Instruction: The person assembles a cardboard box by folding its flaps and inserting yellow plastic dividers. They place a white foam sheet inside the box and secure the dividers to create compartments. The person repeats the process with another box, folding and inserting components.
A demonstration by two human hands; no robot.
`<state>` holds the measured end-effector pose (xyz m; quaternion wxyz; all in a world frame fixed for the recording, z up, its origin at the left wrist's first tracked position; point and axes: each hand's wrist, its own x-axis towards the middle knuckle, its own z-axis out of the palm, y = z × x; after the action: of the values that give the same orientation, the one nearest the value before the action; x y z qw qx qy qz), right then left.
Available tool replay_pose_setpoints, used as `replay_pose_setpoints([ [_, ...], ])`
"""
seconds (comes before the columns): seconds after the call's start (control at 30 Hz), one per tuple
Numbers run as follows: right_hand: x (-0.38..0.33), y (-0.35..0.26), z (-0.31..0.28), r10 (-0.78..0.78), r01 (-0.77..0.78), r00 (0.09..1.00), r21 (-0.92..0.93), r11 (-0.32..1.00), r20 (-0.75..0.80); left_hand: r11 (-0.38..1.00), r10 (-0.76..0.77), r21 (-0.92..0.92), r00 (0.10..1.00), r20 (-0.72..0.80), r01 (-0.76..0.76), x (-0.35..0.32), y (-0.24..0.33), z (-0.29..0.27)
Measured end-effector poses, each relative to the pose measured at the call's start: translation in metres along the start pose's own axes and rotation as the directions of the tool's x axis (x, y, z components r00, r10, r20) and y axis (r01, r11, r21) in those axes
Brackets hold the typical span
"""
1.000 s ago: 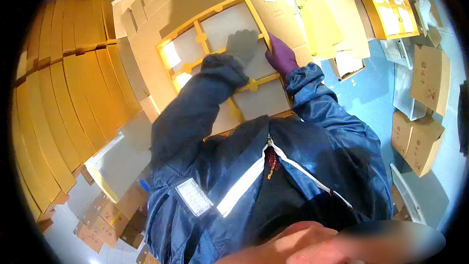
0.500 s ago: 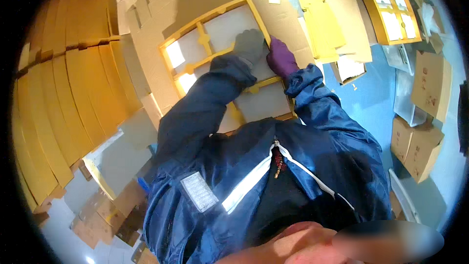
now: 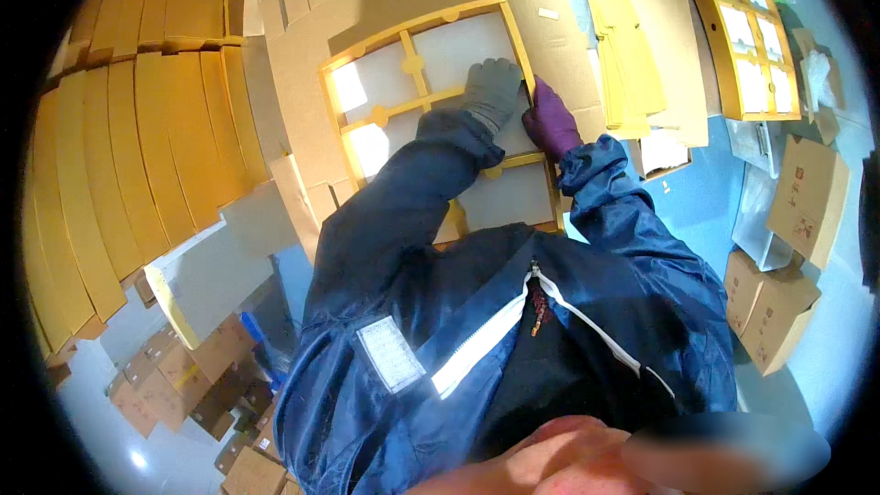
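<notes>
1. The yellow divided frame (image 3: pixel 412 64) is lying on a brown cardboard sheet (image 3: pixel 298 101) in front of the person, tilting slightly in view; the jacket front (image 3: pixel 495 261) is hiding part of its near edge.
2. Crossing dividers with rounded tabs are splitting it into compartments, with pale panels showing inside; bright light is hitting the left ones.
3. Left hand (image 3: pixel 490 93), grey glove: reaching palm-down across the frame, covering a crossbar near the right rail. Fingers are sitting close together — can't tell whether they're gripping anything or just resting.
4. Right hand (image 3: pixel 553 121), purple glove: bearing against the right rail from outside, level with the left hand. Fingers are partly hiding, so can't tell whether they're closing around the rail.
5. Dark blue sleeves are covering both forearms; the left one is passing over the frame's lower left part.
6. Small chips (image 3: pixel 548 14) are lying on the cardboard just beyond the far right corner.
7. Yellow flat strips (image 3: pixel 623 64) are lying to the right — near the frame, not touching.
8. Further right, a similar yellow tray (image 3: pixel 713 37) is holding white pieces in its compartments.
9. Yellow-brown panels (image 3: pixel 137 156) are standing in rows on the left; cardboard boxes (image 3: pixel 807 202) are sitting at far right.
</notes>
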<state>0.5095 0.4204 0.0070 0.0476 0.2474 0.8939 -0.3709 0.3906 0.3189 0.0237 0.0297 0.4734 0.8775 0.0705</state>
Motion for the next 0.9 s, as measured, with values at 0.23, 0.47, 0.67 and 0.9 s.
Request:
replay_pose_setpoints([
  [0.23,-0.006,-0.018,-0.032,-0.221,0.214,0.971,-0.084,0.973,-0.088,0.965,-0.230,-0.186,0.936,-0.267,0.184,-0.076,-0.054,-0.031],
  [0.47,0.026,-0.078,-0.014,-0.639,0.637,0.768,-0.050,0.769,-0.048,0.691,-0.706,-0.423,0.671,-0.226,0.586,-0.210,-0.180,-0.037],
  [0.67,0.047,-0.105,0.036,-0.610,0.648,0.758,-0.384,0.658,0.231,-0.108,-0.849,-0.886,0.422,0.319,0.452,-0.253,-0.205,0.029],
  [0.9,0.045,-0.108,0.049,-0.598,0.634,0.760,-0.498,0.592,0.256,0.461,-0.846,-0.556,0.531,-0.040,0.692,-0.246,-0.191,0.032],
])
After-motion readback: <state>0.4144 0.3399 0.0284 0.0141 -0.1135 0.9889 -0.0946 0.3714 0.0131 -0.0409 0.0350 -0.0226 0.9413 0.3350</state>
